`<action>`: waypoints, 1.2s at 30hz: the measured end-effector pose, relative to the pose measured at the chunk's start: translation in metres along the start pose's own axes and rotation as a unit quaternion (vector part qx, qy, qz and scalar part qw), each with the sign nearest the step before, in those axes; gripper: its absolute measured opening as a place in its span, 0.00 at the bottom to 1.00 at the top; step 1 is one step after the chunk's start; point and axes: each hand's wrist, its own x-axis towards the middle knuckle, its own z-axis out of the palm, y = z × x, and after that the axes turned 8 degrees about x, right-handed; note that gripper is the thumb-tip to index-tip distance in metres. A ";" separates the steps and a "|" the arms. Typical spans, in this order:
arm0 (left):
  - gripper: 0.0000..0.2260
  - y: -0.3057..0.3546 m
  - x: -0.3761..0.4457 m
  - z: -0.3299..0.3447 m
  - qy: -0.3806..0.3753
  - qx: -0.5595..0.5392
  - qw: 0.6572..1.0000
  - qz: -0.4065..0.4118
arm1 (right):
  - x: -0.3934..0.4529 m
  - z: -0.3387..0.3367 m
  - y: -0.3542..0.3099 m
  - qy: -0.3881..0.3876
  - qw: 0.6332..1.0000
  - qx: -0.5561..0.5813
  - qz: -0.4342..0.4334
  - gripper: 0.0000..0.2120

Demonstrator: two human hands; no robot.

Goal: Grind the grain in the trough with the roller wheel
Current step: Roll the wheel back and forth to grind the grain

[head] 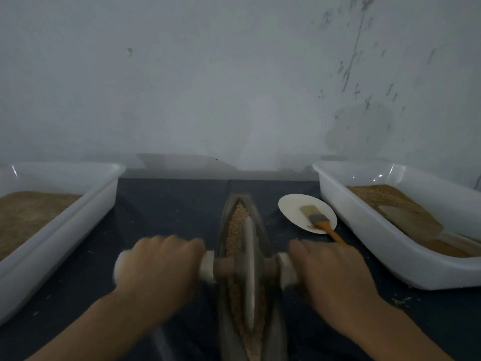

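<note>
A dark cloth (pixel 166 204) covers the surface up to the wall. On it lie the trough (pixel 263 238) in the middle, a white tub (pixel 86 207) at the left, another tub (pixel 364 230) at the right, and a small plate (pixel 291 207) between trough and right tub. Spilled grain (pixel 400 302) dots the cloth.

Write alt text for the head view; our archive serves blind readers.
Left hand and right hand grip the axle handles of a roller wheel standing in a narrow trough of grain. White tubs of grain flank it.
</note>
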 end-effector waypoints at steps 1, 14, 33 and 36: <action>0.13 -0.001 -0.012 -0.002 -0.009 0.001 1.000 0.003 | -0.007 -0.005 -0.004 0.027 1.000 -0.001 -0.016 0.22; 0.08 -0.001 0.062 0.019 0.049 -0.004 0.998 -0.034 | 0.069 0.025 0.017 -0.048 0.997 -0.047 0.034 0.09; 0.09 -0.001 0.070 0.019 0.053 0.003 0.998 -0.022 | 0.069 0.034 0.025 -0.032 0.999 -0.005 0.030 0.09; 0.11 -0.001 0.044 0.013 0.059 -0.003 0.998 -0.010 | 0.043 0.020 0.015 -0.041 0.999 -0.005 0.033 0.11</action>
